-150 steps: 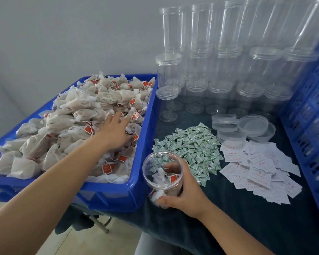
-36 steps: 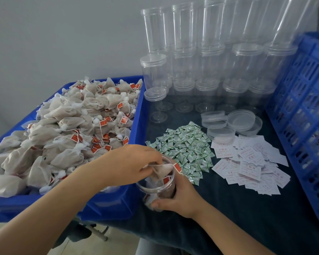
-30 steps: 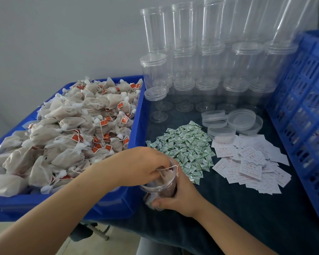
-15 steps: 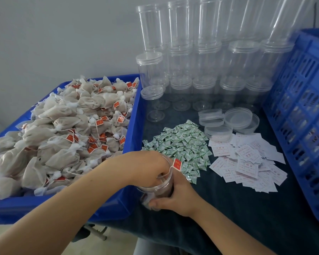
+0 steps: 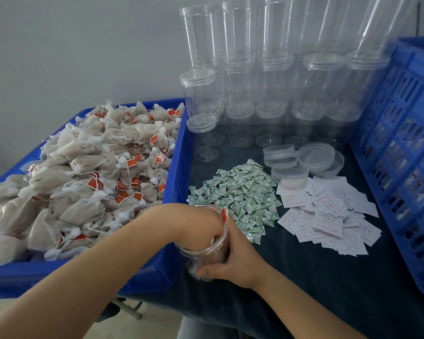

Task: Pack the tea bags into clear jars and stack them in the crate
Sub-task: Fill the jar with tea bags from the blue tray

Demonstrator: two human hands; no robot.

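Here we hold the jar point(image 5: 206, 250) in our right hand point(image 5: 233, 260); our left hand point(image 5: 194, 223) reaches inside, its grip hidden.

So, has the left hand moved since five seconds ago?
Yes. The left hand left the blue plastic bin of tea bags and now reaches into the clear plastic jar beside it.

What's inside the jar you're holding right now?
The left hand reaches down into the jar, gripped by the right hand. A red tag hangs over the rim. Pale tea bags show through the wall; the hand hides their count.
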